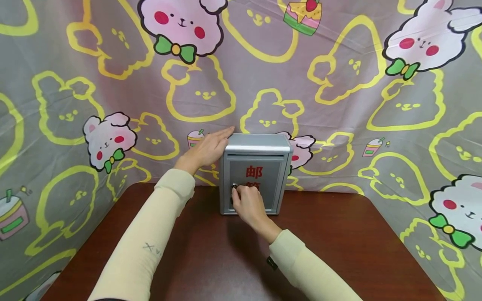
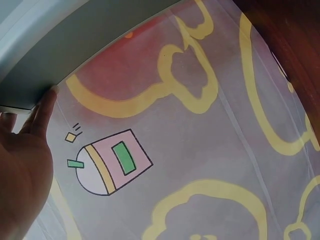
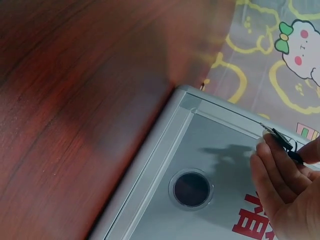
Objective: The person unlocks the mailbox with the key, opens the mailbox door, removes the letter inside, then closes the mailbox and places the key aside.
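A grey metal mailbox [image 1: 256, 145] with red characters on its front stands upright on the table against the curtain. My left hand [image 1: 208, 149] rests along the box's upper left edge with its fingers nearly straight. In the left wrist view, the fingertips [image 2: 49, 97] touch the side of the box. My right hand [image 1: 249, 204] is in front of the box's door, near the lock [image 1: 234, 185] at the left. It pinches a small key [image 3: 281, 138] with a black head, and a second black piece hangs by a thin ring. Whether the key sits in the lock is hidden.
The brown wooden table [image 1: 320, 238] runs under both arms. Behind and beside it hangs a patterned curtain [image 1: 263, 75], close to the back of the box. A round dark window [image 3: 191, 189] is set low in the box's front.
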`<state>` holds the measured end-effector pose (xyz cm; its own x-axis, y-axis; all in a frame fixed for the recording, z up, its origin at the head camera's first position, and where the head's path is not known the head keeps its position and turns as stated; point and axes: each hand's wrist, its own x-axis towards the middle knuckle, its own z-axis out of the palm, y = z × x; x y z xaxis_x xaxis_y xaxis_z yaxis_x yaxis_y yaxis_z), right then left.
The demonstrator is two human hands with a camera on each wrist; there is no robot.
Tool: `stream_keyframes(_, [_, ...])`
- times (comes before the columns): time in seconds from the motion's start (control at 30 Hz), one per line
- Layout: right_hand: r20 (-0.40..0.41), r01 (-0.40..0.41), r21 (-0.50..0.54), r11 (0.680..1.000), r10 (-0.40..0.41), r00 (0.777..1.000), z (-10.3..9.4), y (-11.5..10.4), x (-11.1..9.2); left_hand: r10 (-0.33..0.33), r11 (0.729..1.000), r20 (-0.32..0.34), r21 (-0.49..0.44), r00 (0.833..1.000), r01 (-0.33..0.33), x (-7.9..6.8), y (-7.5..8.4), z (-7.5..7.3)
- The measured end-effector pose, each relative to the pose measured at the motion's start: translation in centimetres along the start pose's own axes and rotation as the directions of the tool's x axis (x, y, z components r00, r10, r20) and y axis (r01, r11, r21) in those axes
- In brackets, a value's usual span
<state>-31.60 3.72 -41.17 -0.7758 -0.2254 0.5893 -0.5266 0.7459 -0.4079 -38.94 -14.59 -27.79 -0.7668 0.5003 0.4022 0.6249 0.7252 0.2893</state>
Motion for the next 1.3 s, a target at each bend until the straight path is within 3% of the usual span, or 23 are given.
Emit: stream_keyframes(1.3, [-0.001,0.002,-0.034,0.999,-0.002,1.000,-0.16,-0.18,-0.13,0.010,1.000,-0.007,-0.019,1.000,-0.011,-0.09,0.06,0.01])
